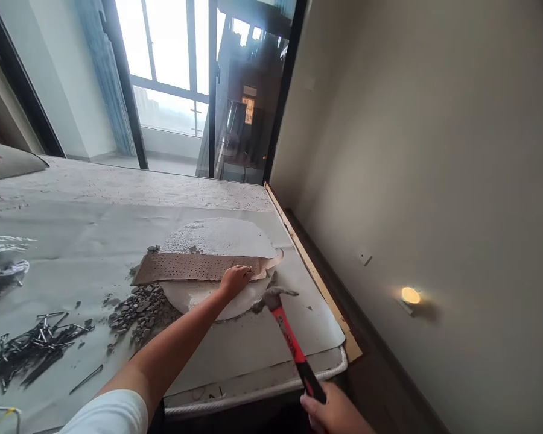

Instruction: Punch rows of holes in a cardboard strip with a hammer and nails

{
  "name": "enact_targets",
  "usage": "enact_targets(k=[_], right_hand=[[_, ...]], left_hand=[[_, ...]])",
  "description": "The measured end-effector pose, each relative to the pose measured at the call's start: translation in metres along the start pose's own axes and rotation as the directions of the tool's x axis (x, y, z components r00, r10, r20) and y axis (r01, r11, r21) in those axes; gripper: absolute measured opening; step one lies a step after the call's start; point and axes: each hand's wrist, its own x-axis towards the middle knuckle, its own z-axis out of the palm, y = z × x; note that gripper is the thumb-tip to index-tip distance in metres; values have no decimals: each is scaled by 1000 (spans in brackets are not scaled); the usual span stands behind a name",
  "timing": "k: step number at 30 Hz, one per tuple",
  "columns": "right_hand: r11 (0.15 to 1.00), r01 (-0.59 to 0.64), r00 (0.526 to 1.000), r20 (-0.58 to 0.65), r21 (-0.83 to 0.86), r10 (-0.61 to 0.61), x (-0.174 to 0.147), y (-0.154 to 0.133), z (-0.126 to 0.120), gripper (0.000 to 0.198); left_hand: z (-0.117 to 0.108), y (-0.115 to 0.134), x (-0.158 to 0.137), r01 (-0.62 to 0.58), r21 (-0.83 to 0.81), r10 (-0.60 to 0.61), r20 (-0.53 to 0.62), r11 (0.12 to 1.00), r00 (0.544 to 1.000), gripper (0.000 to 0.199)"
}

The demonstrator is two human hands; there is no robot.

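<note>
My right hand is wrapped round the black grip of a claw hammer, which has a red and black handle and a worn grey head. The hammer's head hangs just right of a whitish round slab. Across this slab lies a brown strip dotted with rows of small holes, its right end torn and curled. My left hand rests on the strip towards that end, fingers pinched together; what they hold is too small to make out. Grey rubble is heaped at the slab's left edge.
A pile of nails lies at the left, with one loose nail nearer me. Behind it is a clear plastic bag. A wooden strip runs along the right edge beside the wall, where a small lamp glows.
</note>
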Motion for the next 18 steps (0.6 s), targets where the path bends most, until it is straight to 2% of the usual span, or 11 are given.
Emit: enact_targets(k=[2,4,9,12,15,18], right_hand=[[990,83,986,-136,-117,-99,7,-33,-12,29],[973,72,979,-169,-218,-110,14,-67,-17,34],[934,15,989,-134,-356,-67,25,-133,-12,36],[904,-17,986,-159,-428,-56,28,-154,-3,29],[889,-25,980,-185,-457,-68,33,-164,5,22],[876,-107,976,-219,-470,2,38,-167,9,17]], left_hand=[[1,-3,-1,0,-63,-2,-29,998,1000,28],[2,-5,-2,5,-108,-11,-55,994,998,26],[5,-10,-3,-3,-219,-19,-102,976,995,20],[8,-12,-2,-6,-250,-15,-84,968,996,22],[11,-14,-1,-1,-250,-19,-79,968,997,23],[14,-14,-2,5,-244,-24,-77,970,997,23]])
